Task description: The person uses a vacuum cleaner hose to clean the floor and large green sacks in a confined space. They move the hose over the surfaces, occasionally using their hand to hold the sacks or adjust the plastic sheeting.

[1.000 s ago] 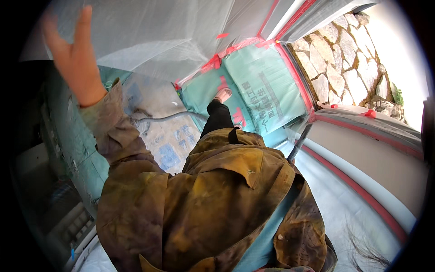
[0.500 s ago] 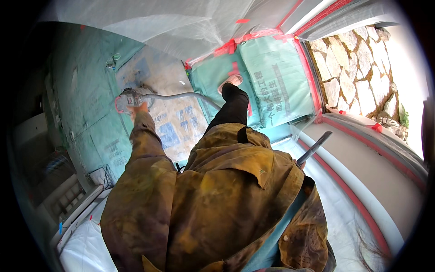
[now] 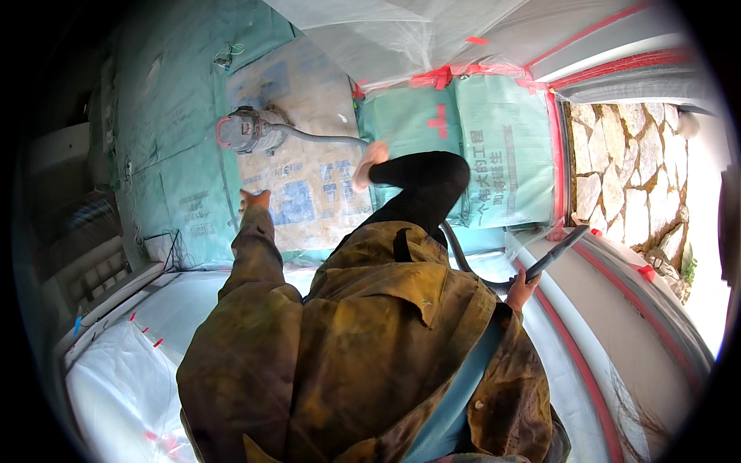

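Note:
A grey canister vacuum cleaner with a red-pink handle stands on the covered floor at the far left. My left hand is in the air nearer to me than the machine, apart from it, fingers apart and nothing in them. From the vacuum a grey hose runs right, passes out of sight behind my leg and comes round to my right side. There my right hand is wrapped round the dark vacuum wand, which points up and to the right.
Green protective sheeting and a dusty beige board cover the floor, edged with red tape. Clear plastic film hangs at the far side. On the right are a light rail and stone paving outside. My foot in a pink slipper is raised.
My left hand has let go of the vacuum and drawn back toward me. My right hand and wand have come further into view. The slippered foot has lifted and swung left.

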`<control>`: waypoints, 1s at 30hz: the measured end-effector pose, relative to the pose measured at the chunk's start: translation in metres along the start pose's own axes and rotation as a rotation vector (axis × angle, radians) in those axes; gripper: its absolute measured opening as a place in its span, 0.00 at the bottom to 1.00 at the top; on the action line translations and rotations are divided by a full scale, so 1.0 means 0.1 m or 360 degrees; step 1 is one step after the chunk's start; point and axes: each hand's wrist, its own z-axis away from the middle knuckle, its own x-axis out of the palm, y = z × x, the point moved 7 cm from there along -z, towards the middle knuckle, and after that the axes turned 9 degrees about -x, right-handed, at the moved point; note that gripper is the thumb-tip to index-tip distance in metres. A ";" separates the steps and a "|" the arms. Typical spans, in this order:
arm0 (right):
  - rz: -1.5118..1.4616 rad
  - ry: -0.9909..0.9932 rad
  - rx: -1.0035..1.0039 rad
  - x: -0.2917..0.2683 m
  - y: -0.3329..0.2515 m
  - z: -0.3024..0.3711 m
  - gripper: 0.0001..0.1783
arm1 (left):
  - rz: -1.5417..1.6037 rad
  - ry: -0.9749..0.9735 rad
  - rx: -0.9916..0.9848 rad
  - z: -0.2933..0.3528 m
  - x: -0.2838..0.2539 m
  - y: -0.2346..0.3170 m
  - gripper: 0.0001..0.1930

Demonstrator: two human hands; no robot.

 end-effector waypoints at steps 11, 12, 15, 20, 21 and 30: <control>0.0194 -0.0043 -0.0263 0.52 0.21 0.39 0.38 | -0.0154 -0.0128 0.0841 0.66 0.13 1.56 0.55; 0.0270 -0.0028 -0.0400 0.60 0.35 0.36 0.38 | -0.0176 -0.0127 0.0920 0.62 0.06 1.59 0.55; 0.0556 -0.0211 -0.0642 1.35 -0.09 0.53 0.38 | -0.0287 -0.0088 0.1078 0.14 -0.02 1.44 0.54; 0.1110 -0.0567 -0.0802 2.80 -0.45 0.75 0.38 | -0.0435 -0.0172 0.0790 -1.56 0.39 0.63 0.55; 0.1085 -0.0625 -0.0748 3.08 -0.53 0.89 0.38 | -0.0478 -0.0182 0.0669 -1.96 0.46 0.37 0.55; 0.1323 -0.1211 -0.1405 5.32 -1.64 2.02 0.38 | -0.0355 -0.0582 -0.0184 -3.44 0.42 -1.99 0.55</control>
